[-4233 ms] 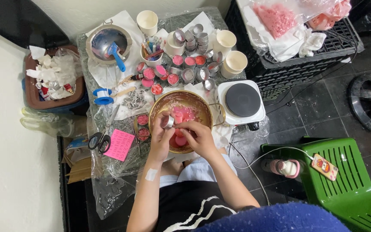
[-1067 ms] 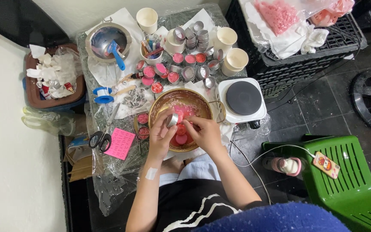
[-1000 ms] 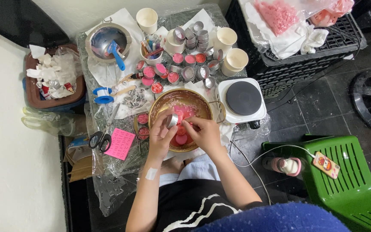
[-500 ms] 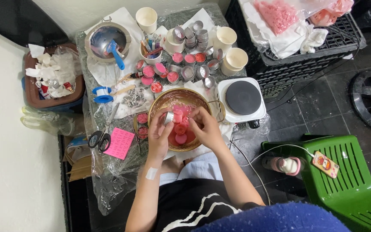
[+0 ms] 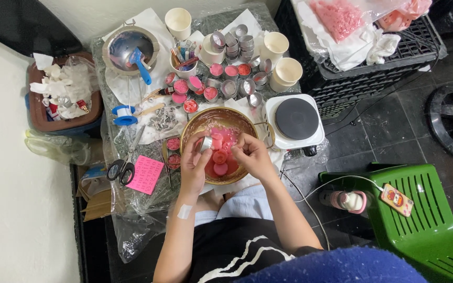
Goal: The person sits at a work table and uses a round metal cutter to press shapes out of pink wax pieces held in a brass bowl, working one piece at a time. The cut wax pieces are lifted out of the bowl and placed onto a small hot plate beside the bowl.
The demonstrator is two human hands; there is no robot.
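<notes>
My left hand [image 5: 195, 165] grips a small silver tin cup [image 5: 206, 143] over a brass-coloured bowl [image 5: 197, 123]. My right hand [image 5: 251, 154] is beside it, fingertips pinching at the cup's rim or a pink piece there; which one I cannot tell. Several round pink wax discs [image 5: 219, 162] lie in the bowl under both hands. Beyond the bowl stand several small tins [image 5: 213, 86], some filled with pink or red wax, some empty.
A white single hotplate [image 5: 294, 119] sits right of the bowl. Cream cups [image 5: 287, 72], a steel bowl with a blue spatula [image 5: 138, 60], scissors [image 5: 124, 166], a pink note [image 5: 145, 174], a brown bin [image 5: 64, 99] and a green stool with a phone [image 5: 397, 199] surround me.
Both hands have stayed over the bowl, working the tin; the left hand has lifted and turned the tin slightly. Pink discs in the bowl have shifted a little.
</notes>
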